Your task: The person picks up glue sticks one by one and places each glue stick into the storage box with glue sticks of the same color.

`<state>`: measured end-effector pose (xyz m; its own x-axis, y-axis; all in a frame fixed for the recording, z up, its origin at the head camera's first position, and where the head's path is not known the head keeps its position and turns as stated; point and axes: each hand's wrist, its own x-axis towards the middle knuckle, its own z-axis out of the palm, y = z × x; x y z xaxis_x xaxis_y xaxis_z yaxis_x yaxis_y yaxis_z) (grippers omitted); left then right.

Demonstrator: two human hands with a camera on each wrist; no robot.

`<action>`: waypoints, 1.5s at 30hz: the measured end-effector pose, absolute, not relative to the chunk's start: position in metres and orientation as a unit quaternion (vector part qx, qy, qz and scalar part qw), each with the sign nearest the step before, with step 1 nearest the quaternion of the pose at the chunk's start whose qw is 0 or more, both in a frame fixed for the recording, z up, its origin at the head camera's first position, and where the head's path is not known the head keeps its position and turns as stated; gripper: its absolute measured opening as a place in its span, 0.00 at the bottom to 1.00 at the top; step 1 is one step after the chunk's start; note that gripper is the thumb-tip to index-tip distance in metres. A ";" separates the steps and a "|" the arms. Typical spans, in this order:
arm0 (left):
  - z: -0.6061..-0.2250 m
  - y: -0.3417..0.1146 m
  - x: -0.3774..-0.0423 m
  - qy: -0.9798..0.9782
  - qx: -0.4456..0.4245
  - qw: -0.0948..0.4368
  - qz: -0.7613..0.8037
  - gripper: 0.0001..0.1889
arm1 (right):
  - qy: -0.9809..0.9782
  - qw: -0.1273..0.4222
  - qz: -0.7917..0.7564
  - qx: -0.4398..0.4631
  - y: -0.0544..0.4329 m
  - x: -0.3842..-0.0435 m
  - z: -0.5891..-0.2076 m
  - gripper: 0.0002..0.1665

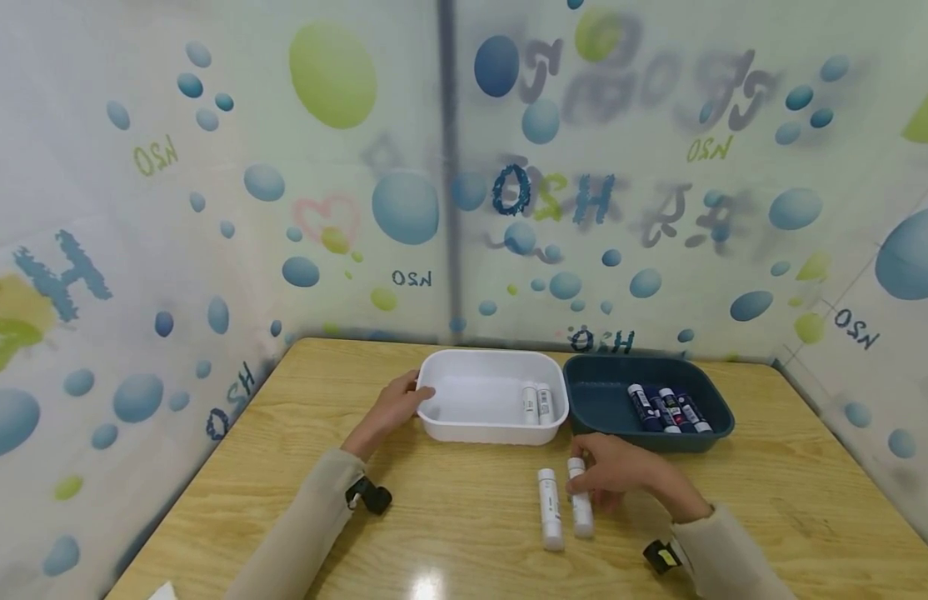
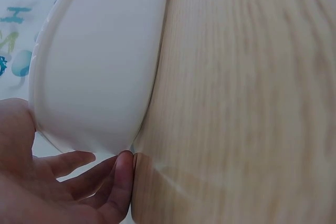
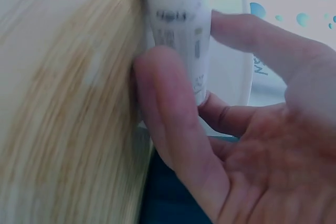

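Note:
At the left end of the white plastic bin (image 1: 471, 432), my left hand (image 1: 395, 406) holds the rim, thumb over the inside and fingers against the outer wall. Two white glue sticks (image 1: 537, 404) lie in the right part of that bin. My right hand (image 1: 623, 469) pinches a white glue stick (image 1: 582, 517) between thumb and fingers, low over the table in front of the bins. The right wrist view shows printed lettering on this held stick (image 3: 178, 19). Just left of it, another white glue stick (image 1: 550, 508) lies on the table.
A dark teal bin (image 1: 599, 400) stands against the white bin's right side, with several dark blue glue sticks (image 1: 662, 408) inside. The wooden table (image 1: 449, 508) ends at a patterned curtain (image 1: 344, 208) behind. A white scrap (image 1: 164, 592) shows at the near left edge.

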<state>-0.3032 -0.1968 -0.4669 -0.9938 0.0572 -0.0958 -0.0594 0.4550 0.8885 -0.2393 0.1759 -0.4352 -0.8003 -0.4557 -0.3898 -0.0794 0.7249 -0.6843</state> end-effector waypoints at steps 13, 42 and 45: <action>-0.467 -0.196 -0.303 0.853 -0.006 0.055 0.518 0.30 | 0.876 0.271 -0.370 -0.151 0.180 -0.243 -0.431 0.22; -0.470 -0.198 -0.305 0.851 -0.003 0.058 0.522 0.30 | 0.862 0.227 -0.406 -0.201 0.183 -0.241 -0.402 0.23; -0.470 -0.198 -0.305 0.851 -0.004 0.058 0.522 0.30 | 0.866 0.220 -0.400 -0.204 0.182 -0.243 -0.397 0.23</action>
<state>-0.3050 -0.1982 -0.4698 -0.9933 0.0524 -0.1025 -0.0677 0.4546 0.8881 -0.2429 0.1818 -0.3970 -0.8195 -0.5303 -0.2174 -0.1778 0.5958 -0.7832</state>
